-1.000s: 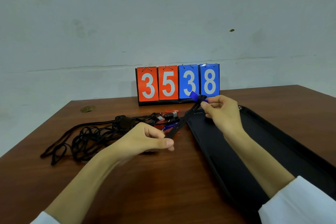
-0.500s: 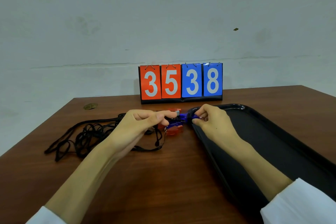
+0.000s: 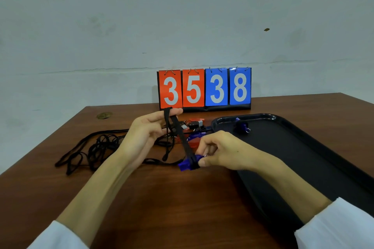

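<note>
My right hand (image 3: 220, 150) pinches a blue whistle (image 3: 187, 164) just above the brown table (image 3: 162, 204), left of the black tray (image 3: 303, 157). A black lanyard strap (image 3: 183, 139) is wound round the whistle and runs taut up to my left hand (image 3: 149, 130), which pinches its upper end between thumb and fingers. Another blue whistle (image 3: 242, 126) with a metal ring lies in the tray's far left corner.
A pile of red, blue and black whistles (image 3: 195, 127) lies between my hands and the scoreboard (image 3: 204, 89), which reads 35 38. Tangled black lanyards (image 3: 95, 147) spread over the table's left side. A small brownish object (image 3: 104, 115) sits near the far left edge.
My right hand has drawn the blue whistle toward me and down. My left hand has risen, pulling the strap taut. A second blue whistle now shows in the tray.
</note>
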`<state>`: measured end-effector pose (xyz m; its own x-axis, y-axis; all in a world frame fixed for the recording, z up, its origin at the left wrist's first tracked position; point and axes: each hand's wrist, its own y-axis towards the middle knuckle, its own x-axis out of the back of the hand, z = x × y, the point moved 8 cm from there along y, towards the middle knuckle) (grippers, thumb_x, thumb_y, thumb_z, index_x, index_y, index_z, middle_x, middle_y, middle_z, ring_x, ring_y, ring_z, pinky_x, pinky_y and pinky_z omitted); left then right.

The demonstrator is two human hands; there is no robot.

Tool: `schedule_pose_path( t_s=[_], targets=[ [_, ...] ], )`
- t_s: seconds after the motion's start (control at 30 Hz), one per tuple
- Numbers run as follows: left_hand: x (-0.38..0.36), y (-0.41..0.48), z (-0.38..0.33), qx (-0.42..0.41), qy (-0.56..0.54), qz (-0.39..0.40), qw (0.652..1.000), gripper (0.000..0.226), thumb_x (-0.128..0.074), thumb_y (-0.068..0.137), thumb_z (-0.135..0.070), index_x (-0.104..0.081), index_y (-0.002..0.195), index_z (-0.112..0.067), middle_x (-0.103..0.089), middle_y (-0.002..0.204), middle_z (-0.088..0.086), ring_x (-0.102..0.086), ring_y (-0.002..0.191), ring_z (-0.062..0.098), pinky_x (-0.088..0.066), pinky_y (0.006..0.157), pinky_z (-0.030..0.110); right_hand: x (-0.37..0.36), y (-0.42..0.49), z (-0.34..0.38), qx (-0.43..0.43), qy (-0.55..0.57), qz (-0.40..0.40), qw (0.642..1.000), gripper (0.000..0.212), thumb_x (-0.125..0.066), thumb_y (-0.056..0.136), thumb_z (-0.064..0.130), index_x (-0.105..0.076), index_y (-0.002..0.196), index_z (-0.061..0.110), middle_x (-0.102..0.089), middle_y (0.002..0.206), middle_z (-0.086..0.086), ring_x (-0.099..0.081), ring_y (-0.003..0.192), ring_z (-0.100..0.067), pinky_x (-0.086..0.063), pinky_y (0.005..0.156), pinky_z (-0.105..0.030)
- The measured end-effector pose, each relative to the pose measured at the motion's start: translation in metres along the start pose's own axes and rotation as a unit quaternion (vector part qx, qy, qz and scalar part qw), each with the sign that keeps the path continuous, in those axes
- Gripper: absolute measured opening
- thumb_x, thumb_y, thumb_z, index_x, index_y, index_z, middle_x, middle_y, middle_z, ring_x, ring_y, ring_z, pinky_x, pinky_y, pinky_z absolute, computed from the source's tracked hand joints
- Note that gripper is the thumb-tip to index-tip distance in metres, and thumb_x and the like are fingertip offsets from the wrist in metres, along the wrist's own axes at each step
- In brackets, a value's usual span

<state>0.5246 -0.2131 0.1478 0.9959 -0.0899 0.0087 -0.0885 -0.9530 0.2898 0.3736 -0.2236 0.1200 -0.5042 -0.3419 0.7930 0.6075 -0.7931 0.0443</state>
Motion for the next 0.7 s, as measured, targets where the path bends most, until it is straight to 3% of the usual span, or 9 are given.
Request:
schedule_pose_path(
  t_s=[0.07, 0.13, 0.23, 0.33, 0.43, 0.57, 0.63, 0.7],
  targets=[
    [0.009, 0.002, 0.011, 0.025, 0.059, -0.029, 0.997, 0.067, -0.034, 0.071, 0.028, -0.07, 0.107, -0.016, -0.069, 0.114, -0.006, -0.054, 0.12, 0.006, -0.039, 0.105, 0.042, -0.001, -0.002, 0.009, 0.028, 0.033, 0.025, 0.999, 0.015, -0.069, 0.08, 0.012, -0.06, 0.08, 0.024, -0.065, 0.087, 0.002, -0.062, 0.08, -0.01, -0.053, 0.076, -0.025],
    [0.013, 0.003, 0.021, 0.041, 0.1, -0.039, 0.993, 0.062, -0.04, 0.076, 0.027, -0.069, 0.107, -0.018, -0.072, 0.108, -0.006, -0.057, 0.116, 0.005, -0.042, 0.101, 0.036, 0.0, -0.006, 0.016, 0.048, 0.085, 0.052, 0.994, 0.016, -0.069, 0.079, 0.009, -0.062, 0.08, 0.023, -0.065, 0.083, 0.004, -0.062, 0.078, -0.009, -0.052, 0.079, -0.026],
    [0.006, 0.003, 0.039, 0.073, 0.125, -0.029, 0.989, 0.044, -0.053, 0.083, 0.014, -0.07, 0.103, -0.021, -0.075, 0.095, -0.006, -0.067, 0.101, 0.008, -0.053, 0.079, 0.02, 0.011, -0.01, 0.022, 0.061, 0.161, 0.047, 0.984, 0.019, -0.068, 0.079, 0.005, -0.061, 0.078, 0.024, -0.065, 0.077, 0.007, -0.062, 0.076, -0.007, -0.052, 0.082, -0.024],
    [-0.002, 0.001, 0.046, 0.094, 0.162, -0.025, 0.982, 0.031, -0.06, 0.083, 0.005, -0.072, 0.089, -0.023, -0.074, 0.076, -0.007, -0.07, 0.075, 0.004, -0.051, 0.06, 0.011, 0.026, -0.013, 0.02, 0.063, 0.239, -0.007, 0.969, 0.014, -0.065, 0.08, 0.005, -0.061, 0.08, 0.019, -0.067, 0.08, -0.005, -0.065, 0.077, -0.011, -0.053, 0.083, -0.023],
    [-0.009, 0.0, 0.043, 0.076, 0.14, -0.015, 0.987, 0.01, -0.066, 0.083, -0.006, -0.074, 0.08, -0.012, -0.074, 0.076, 0.003, -0.07, 0.074, 0.011, -0.049, 0.063, 0.01, 0.043, -0.012, 0.01, 0.046, 0.301, -0.086, 0.949, 0.011, -0.065, 0.08, 0.006, -0.062, 0.084, 0.016, -0.068, 0.079, -0.006, -0.067, 0.077, -0.016, -0.054, 0.083, -0.027],
    [-0.011, -0.002, 0.045, 0.086, 0.202, -0.016, 0.975, 0.012, -0.072, 0.079, -0.025, -0.076, 0.073, -0.015, -0.071, 0.08, -0.004, -0.061, 0.078, -0.009, -0.04, 0.073, 0.006, 0.06, -0.014, -0.011, -0.007, 0.339, -0.213, 0.916, 0.011, -0.065, 0.081, 0.005, -0.062, 0.086, 0.015, -0.068, 0.084, -0.006, -0.067, 0.075, -0.015, -0.057, 0.077, -0.027],
    [-0.016, -0.002, 0.047, 0.092, 0.212, 0.009, 0.973, 0.012, -0.072, 0.078, -0.03, -0.078, 0.075, -0.02, -0.066, 0.083, 0.003, -0.061, 0.083, 0.006, -0.042, 0.077, 0.017, 0.064, -0.014, -0.019, -0.025, 0.346, -0.254, 0.903, 0.009, -0.065, 0.083, 0.007, -0.063, 0.091, 0.011, -0.067, 0.085, -0.008, -0.066, 0.076, -0.015, -0.058, 0.073, -0.024],
    [-0.021, -0.003, 0.045, 0.09, 0.212, 0.027, 0.973, 0.012, -0.071, 0.078, -0.032, -0.078, 0.074, -0.022, -0.058, 0.078, 0.006, -0.057, 0.073, 0.016, -0.044, 0.069, 0.022, 0.066, -0.016, -0.028, -0.048, 0.349, -0.287, 0.891, 0.013, -0.065, 0.083, 0.009, -0.063, 0.096, 0.007, -0.067, 0.088, -0.011, -0.066, 0.076, -0.015, -0.058, 0.072, -0.024]
  ],
)
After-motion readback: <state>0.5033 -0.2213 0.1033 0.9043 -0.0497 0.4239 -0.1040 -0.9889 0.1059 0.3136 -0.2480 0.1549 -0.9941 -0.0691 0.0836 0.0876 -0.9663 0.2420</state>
